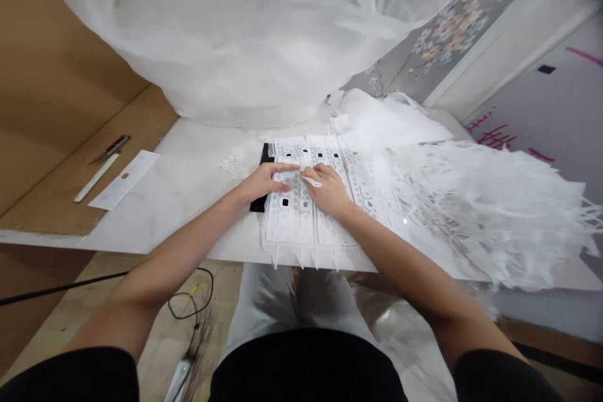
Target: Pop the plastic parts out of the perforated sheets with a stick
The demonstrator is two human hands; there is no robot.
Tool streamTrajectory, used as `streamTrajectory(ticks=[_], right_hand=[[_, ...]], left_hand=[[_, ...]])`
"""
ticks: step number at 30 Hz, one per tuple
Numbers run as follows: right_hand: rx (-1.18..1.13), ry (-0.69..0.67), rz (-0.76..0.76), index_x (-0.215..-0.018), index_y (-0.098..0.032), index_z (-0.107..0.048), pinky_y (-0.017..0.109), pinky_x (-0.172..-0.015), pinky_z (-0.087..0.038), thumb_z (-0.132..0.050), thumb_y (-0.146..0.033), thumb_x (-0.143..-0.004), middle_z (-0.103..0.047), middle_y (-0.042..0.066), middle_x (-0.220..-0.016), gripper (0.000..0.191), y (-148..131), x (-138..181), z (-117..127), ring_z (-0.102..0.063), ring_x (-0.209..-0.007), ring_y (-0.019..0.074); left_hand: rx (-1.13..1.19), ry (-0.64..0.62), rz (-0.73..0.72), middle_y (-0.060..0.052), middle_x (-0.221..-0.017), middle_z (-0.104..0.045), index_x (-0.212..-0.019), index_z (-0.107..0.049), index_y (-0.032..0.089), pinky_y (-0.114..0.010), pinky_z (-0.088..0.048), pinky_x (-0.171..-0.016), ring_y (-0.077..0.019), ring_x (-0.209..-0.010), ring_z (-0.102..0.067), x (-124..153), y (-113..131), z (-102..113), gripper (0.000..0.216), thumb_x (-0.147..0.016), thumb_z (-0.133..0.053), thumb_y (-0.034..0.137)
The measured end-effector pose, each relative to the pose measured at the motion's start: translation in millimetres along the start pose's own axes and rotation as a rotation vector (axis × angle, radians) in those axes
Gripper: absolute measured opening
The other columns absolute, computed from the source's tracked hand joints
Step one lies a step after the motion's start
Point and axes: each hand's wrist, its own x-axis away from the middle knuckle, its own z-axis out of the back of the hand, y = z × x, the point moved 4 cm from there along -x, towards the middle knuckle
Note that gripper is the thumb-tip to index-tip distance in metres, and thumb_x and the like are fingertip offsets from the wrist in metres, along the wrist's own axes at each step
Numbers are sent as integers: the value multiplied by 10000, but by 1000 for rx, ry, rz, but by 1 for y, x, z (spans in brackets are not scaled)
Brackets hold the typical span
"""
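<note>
A thin white sheet (291, 232) with grey printed outlines and small square cut-outs lies near the table's front edge. Part of a black board (259, 203) shows under its left side, and dark squares show through several cut-outs. My left hand (264, 182) rests at the sheet's left part, thumb and index finger stretched apart, holding nothing that I can see. Close beside it, my right hand (327, 190) is closed over the sheet's middle. A small white piece with a pointed end (311, 181) sticks out from its fingers; its kind is unclear.
A large translucent white bag (264, 44) bulges behind the sheet. A heap of white plastic strips (499, 207) covers the table's right. On the left lie a white slotted card (125, 179), a pale stick (97, 177) and a red-handled tool (115, 146). A cable (207, 270) hangs below.
</note>
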Motion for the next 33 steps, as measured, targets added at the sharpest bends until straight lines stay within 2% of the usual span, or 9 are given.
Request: streamTrajectory(ticks=[10, 12, 14, 17, 19, 21, 23, 27, 33], right_hand=[[-78, -17, -40, -1040, -132, -584, 356, -857, -423, -321, -154, -967, -667, 117, -901, 274, 2, -5, -8, -553, -863, 242], [-128, 17, -156, -1051, -123, -590, 362, -844, -439, -342, -181, -965, -674, 136, -934, 269, 11, -7, -7, -576, -897, 256], [-206, 62, -338, -1045, -126, -603, 366, -820, -459, -397, -209, -948, -679, 147, -968, 243, 25, -7, -4, -605, -900, 262], [-435, 129, -527, -998, -156, -632, 356, -781, -490, -478, -268, -915, -700, 119, -959, 208, 40, 0, 3, -645, -859, 244], [-646, 129, -517, -938, -173, -652, 336, -754, -508, -528, -316, -889, -712, 92, -933, 196, 38, 7, 8, -662, -841, 226], [-831, 64, -449, -883, -180, -665, 319, -730, -514, -576, -354, -858, -719, 74, -898, 197, 27, 17, 11, -671, -817, 212], [-905, 2, -399, -854, -182, -673, 314, -717, -508, -607, -363, -835, -717, 60, -848, 194, 12, 30, 12, -668, -782, 202], [-770, -6, -373, -847, -182, -667, 309, -687, -472, -621, -317, -818, -698, 43, -803, 146, -10, 48, 14, -633, -727, 184], [-671, -21, -350, -846, -173, -657, 292, -654, -445, -604, -248, -815, -680, 36, -770, 97, -14, 48, 14, -599, -679, 164]], left_hand=[[-51, -26, -9, -51, -1389, -553, -1285, -610, 247, -443, -301, -1136, -277, -1327, -456, 1, -3, 3, 652, -655, -760, 178], [-36, -51, 11, -53, -1380, -561, -1296, -601, 248, -449, -342, -1107, -286, -1294, -491, 1, -4, 3, 668, -651, -765, 182], [-23, -80, 41, -55, -1366, -573, -1305, -591, 256, -455, -394, -1062, -290, -1246, -535, 2, -5, 3, 683, -650, -770, 188], [-12, -72, 69, -52, -1377, -564, -1293, -600, 262, -446, -421, -1040, -289, -1239, -541, 2, -7, 5, 674, -645, -777, 201], [1, -59, 85, -58, -1378, -562, -1277, -614, 250, -440, -422, -1040, -290, -1245, -536, 1, -8, 5, 666, -635, -787, 211], [12, -58, 105, -74, -1340, -593, -1280, -613, 232, -444, -432, -1028, -294, -1214, -560, 1, -9, 5, 678, -628, -798, 222], [8, -48, 98, -81, -1315, -612, -1279, -616, 222, -446, -434, -1024, -295, -1195, -572, 0, -9, 5, 690, -617, -808, 219], [-17, -36, 56, -75, -1351, -584, -1261, -630, 227, -447, -427, -1035, -302, -1231, -542, 2, -5, 5, 671, -614, -808, 216], [-91, -32, 43, -87, -1338, -594, -1289, -606, 210, -467, -394, -1070, -304, -1241, -537, 8, 1, 4, 700, -621, -810, 225]])
